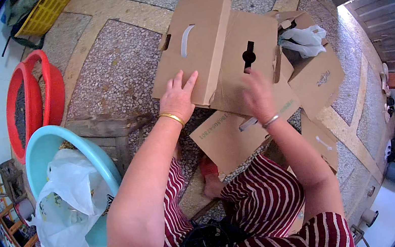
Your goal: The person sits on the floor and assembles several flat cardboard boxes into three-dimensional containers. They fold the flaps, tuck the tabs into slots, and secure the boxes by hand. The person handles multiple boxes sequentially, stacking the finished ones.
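Centre of the frame: one brown cardboard box, flaps raised, half assembled. Left hand lay flat, fingers spread, on the flap with a curved handle slot; right hand pressed loosely on the neighbouring panel with a keyhole cut-out, clamped on nothing. Judged: the flaps were up but not yet tucked or closed. Further flat cartons lay behind at right, a white plastic bag on them. At left: red tubs, blue basin.
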A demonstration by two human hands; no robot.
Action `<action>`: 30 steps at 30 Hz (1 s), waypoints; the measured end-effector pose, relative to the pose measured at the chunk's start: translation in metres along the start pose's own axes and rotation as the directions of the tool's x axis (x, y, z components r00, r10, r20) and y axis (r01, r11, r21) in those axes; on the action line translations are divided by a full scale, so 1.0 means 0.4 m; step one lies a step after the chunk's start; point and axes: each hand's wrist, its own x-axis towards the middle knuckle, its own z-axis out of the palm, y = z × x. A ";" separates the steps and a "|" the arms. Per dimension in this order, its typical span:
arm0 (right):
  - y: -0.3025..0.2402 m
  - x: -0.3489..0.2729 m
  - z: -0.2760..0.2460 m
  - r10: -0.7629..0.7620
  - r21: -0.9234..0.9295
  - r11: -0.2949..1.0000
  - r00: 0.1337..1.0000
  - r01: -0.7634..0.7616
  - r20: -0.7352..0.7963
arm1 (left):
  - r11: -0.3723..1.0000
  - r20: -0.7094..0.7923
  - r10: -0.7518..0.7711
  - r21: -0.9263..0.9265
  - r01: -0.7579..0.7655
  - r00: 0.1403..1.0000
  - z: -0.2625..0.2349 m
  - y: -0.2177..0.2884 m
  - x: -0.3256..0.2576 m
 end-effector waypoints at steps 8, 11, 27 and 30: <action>0.211 -0.068 -0.038 0.792 0.639 0.286 0.551 -0.714 0.262 | 0.986 0.209 -0.045 0.164 0.011 0.977 0.092 0.031 0.024; 0.148 -0.028 -0.061 0.805 0.742 0.108 0.496 -0.661 0.326 | 0.986 0.248 -0.083 0.161 0.043 0.965 0.077 0.033 0.027; 0.009 0.024 -0.078 0.652 0.771 0.313 0.716 -0.555 0.250 | 0.948 0.139 0.317 -0.047 -0.313 0.938 0.030 0.042 0.024; 0.003 0.023 -0.095 0.660 0.765 0.334 0.716 -0.551 0.228 | 0.971 0.146 0.240 -0.054 -0.235 0.960 0.022 0.091 0.041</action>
